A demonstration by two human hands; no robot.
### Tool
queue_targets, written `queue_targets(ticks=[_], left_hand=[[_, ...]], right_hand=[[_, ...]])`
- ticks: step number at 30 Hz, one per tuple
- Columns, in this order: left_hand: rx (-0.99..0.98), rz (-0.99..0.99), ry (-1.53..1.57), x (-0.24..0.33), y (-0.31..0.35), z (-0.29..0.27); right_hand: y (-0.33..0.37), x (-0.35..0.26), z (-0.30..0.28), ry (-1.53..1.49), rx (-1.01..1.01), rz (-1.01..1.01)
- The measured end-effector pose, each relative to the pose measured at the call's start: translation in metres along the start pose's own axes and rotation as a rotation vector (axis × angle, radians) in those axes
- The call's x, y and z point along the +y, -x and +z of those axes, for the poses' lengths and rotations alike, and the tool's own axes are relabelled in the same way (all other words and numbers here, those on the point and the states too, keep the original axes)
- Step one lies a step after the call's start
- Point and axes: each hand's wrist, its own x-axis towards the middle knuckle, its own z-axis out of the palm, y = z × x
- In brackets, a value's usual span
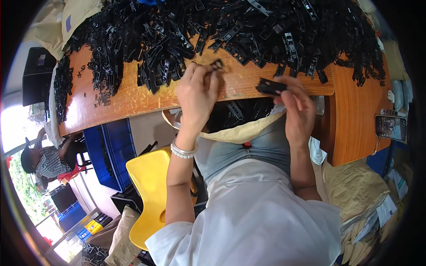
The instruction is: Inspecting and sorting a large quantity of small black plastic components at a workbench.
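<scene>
My left hand [195, 88], with a pale bracelet on the wrist, is above the wooden table near its front edge. Its fingers are pinched at a small dark plastic piece [217, 65] with an opening in it. To the right, my right hand [300, 106] is raised just off the table edge and grips a short black plastic clip-like part [270, 87] between thumb and fingers. Below the edge, a cream sack [242, 131] lies open over my lap with more black parts inside. A big heap of black plastic parts [177, 40] covers the far side of the table.
The wooden table [133, 84] carries scattered tiny black bits at left. A phone [390, 127] is at the far right. A yellow chair [148, 186] and blue crates [108, 153] stand at left, where another person [51, 159] sits. Brown sacks [355, 190] lie at lower right.
</scene>
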Motion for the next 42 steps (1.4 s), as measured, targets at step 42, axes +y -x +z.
queue_targets(ticks=[42], left_hand=[[0.045,0.404,0.205,-0.012,-0.193,0.078]], right_hand=[[0.004,0.011,-0.021,0.013,0.026,0.140]])
